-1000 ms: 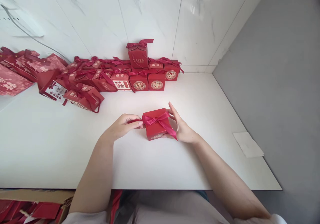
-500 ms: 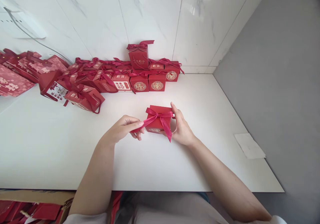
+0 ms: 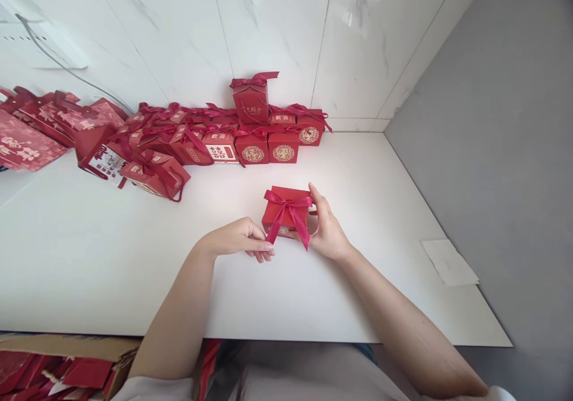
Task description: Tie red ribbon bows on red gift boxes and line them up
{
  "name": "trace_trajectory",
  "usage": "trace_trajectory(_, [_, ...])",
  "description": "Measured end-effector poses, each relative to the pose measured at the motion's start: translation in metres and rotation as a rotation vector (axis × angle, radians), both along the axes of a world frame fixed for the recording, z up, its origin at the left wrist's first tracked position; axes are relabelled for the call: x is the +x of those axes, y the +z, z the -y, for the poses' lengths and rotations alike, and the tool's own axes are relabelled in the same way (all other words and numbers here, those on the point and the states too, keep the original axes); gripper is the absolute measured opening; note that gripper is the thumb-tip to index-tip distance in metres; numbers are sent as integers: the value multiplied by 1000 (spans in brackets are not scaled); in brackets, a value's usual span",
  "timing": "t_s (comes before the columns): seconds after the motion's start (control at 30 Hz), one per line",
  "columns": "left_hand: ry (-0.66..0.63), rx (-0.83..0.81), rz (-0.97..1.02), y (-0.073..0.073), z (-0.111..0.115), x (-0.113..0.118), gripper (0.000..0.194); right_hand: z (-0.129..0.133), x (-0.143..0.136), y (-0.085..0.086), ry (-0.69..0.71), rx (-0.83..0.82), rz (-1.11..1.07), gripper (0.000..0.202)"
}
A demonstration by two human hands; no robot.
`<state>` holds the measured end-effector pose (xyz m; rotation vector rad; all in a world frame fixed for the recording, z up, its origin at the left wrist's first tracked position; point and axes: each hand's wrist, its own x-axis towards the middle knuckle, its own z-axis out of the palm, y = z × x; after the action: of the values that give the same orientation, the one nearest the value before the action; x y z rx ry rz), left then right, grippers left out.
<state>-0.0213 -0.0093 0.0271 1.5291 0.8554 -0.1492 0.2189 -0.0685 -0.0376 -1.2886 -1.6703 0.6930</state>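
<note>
A small red gift box (image 3: 274, 213) stands on the white table (image 3: 286, 299) in front of me, topped with a tied bow of shiny crimson ribbon (image 3: 301, 225). Between thumb and fingers, my left hand (image 3: 250, 241) pinches the end of the bow's left tail, at the box's front left corner. My right hand (image 3: 329, 228) wraps round the right side of the box, its index finger at the back corner and the thumb low at the front. The ribbon's right tail hangs loose down the front, near my right thumb.
Several ribboned red gift boxes (image 3: 253, 150) stand in rows along the marble wall, one stacked on top. Patterned red bags (image 3: 33, 135) lean at far left. A white paper (image 3: 449, 262) lies by the grey right wall. A cardboard carton (image 3: 71, 346) of red pieces sits below the front edge.
My left hand has moved right and toward me, drawing the left ribbon tail from pointing sideways to hanging down the front. My right hand stays on the box.
</note>
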Motion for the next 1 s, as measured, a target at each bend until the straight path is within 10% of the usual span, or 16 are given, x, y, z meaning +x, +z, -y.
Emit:
trace_trajectory(0.3, [9, 44, -92, -18, -5, 6, 38, 1, 2, 0, 86, 131, 11, 103])
trace_trajectory(0.57, [207, 435, -68, -33, -13, 4, 32, 2, 5, 2, 0, 240, 64, 103])
trace_trajectory(0.77, [253, 644, 245, -34, -14, 3, 110, 3, 7, 4, 22, 254, 26, 101])
trace_trajectory(1.0, [313, 731, 344, -23, 1, 21, 90, 2, 7, 0, 176, 164, -53, 104])
